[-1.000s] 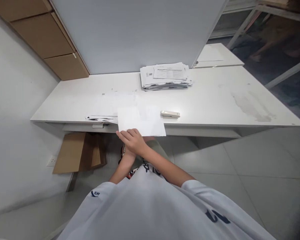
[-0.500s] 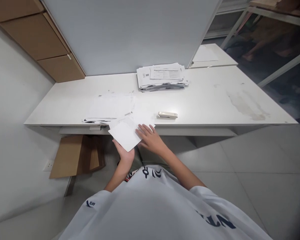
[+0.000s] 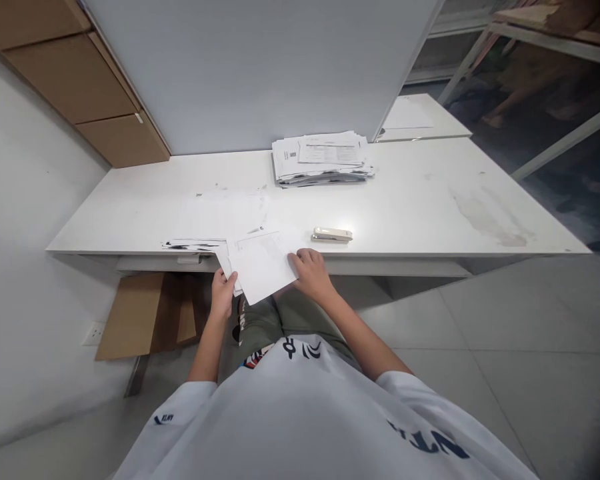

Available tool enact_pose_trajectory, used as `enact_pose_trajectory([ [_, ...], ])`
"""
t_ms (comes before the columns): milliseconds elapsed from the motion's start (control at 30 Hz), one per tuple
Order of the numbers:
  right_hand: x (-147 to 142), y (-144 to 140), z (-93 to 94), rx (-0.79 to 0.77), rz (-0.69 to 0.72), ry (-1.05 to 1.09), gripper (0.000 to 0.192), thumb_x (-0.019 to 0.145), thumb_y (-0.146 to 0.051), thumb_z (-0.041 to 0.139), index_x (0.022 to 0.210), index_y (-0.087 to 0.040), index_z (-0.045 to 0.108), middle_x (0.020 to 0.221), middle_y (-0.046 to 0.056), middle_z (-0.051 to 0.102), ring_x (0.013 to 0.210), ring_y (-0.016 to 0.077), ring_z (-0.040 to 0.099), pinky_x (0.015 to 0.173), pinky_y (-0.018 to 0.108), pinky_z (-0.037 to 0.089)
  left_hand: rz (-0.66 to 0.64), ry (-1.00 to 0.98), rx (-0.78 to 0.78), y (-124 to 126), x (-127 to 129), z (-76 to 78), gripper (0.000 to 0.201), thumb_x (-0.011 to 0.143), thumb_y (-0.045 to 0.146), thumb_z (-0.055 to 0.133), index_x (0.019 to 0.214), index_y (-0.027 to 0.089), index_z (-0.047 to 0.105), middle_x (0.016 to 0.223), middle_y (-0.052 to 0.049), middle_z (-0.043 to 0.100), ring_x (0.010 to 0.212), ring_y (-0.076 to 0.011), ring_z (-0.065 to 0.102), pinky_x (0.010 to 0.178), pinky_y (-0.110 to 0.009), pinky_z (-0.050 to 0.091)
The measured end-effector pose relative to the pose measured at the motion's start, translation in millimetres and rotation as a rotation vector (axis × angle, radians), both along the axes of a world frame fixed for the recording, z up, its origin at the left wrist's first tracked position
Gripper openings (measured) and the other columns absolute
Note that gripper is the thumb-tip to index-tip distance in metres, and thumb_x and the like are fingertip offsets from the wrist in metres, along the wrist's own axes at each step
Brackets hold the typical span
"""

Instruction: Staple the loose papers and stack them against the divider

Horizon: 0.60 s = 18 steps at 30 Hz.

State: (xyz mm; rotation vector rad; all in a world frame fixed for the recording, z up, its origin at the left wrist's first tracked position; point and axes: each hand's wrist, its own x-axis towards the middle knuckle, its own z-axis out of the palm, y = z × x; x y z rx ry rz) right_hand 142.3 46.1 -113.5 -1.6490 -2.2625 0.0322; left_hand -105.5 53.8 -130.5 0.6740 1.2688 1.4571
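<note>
Over the front edge of the desk, my right hand [image 3: 311,272] is closed on the right edge of a white paper sheet [image 3: 265,267]. My left hand [image 3: 223,293] pinches other paper sheets [image 3: 224,257] at their lower left, partly covered by the first sheet. A cream stapler [image 3: 332,235] lies on the desk just beyond my right hand. To the left, a low stack of papers [image 3: 193,244] with dark-marked edges sits along the front edge. A small thin item [image 3: 255,230], too small to name, rests behind the held sheets.
A thick pile of printed papers [image 3: 323,160] stands at the back of the white desk [image 3: 405,200], against a grey panel [image 3: 265,73]. Cardboard boxes [image 3: 115,137] are stacked at the back left. An open cardboard box [image 3: 130,317] is below the desk's left side.
My left hand has moved left from beneath the papers and now grips their edge. My right hand has gone from lying flat on the sheet to holding its right side; the sheets have spread apart.
</note>
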Motion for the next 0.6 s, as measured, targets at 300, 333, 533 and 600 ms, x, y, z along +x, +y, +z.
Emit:
enact_pose_trajectory([
  [300,-8.8,8.7,-22.4,-0.147,-0.01,0.173,0.089,0.075,-0.04,0.063,0.148,-0.005,0.027,0.16,0.026,0.009,0.149,0.0361,0.0,0.117,0.056,0.007,-0.2,-0.057,-0.029,12.3,-7.8,17.0,0.069,0.057,0.002,0.064,0.123,0.02,0.058,0.093,-0.004,0.071,0.076,-0.0171,0.067,0.062,-0.022,0.052],
  [333,-10.7,9.6,-24.1,-0.152,-0.028,0.187,0.092,0.076,-0.042,0.063,0.149,-0.003,0.024,0.159,0.027,0.009,0.149,0.0363,0.0,0.118,0.056,0.007,-0.16,-0.064,-0.05,13.4,-6.9,16.4,0.067,0.06,0.004,0.065,0.125,0.02,0.056,0.094,-0.004,0.071,0.076,-0.0169,0.067,0.062,-0.022,0.052],
  [533,-31.9,15.9,-22.7,-0.172,-0.211,0.26,0.104,0.078,-0.054,0.064,0.15,0.004,0.016,0.157,0.033,0.004,0.148,0.0398,-0.002,0.116,0.061,0.006,-0.107,-0.021,-0.024,19.9,2.4,12.7,0.058,0.066,0.008,0.067,0.122,0.018,0.057,0.094,-0.006,0.072,0.088,-0.0202,0.069,0.074,-0.026,0.055],
  [600,-37.4,17.9,-17.2,-0.225,-0.235,0.245,0.111,0.076,-0.059,0.066,0.15,0.006,0.015,0.157,0.033,0.002,0.148,0.0402,-0.005,0.116,0.061,0.004,-0.13,-0.04,0.001,20.5,2.4,12.9,0.057,0.063,0.005,0.067,0.118,0.019,0.059,0.094,-0.005,0.072,0.089,-0.0204,0.069,0.076,-0.027,0.055],
])
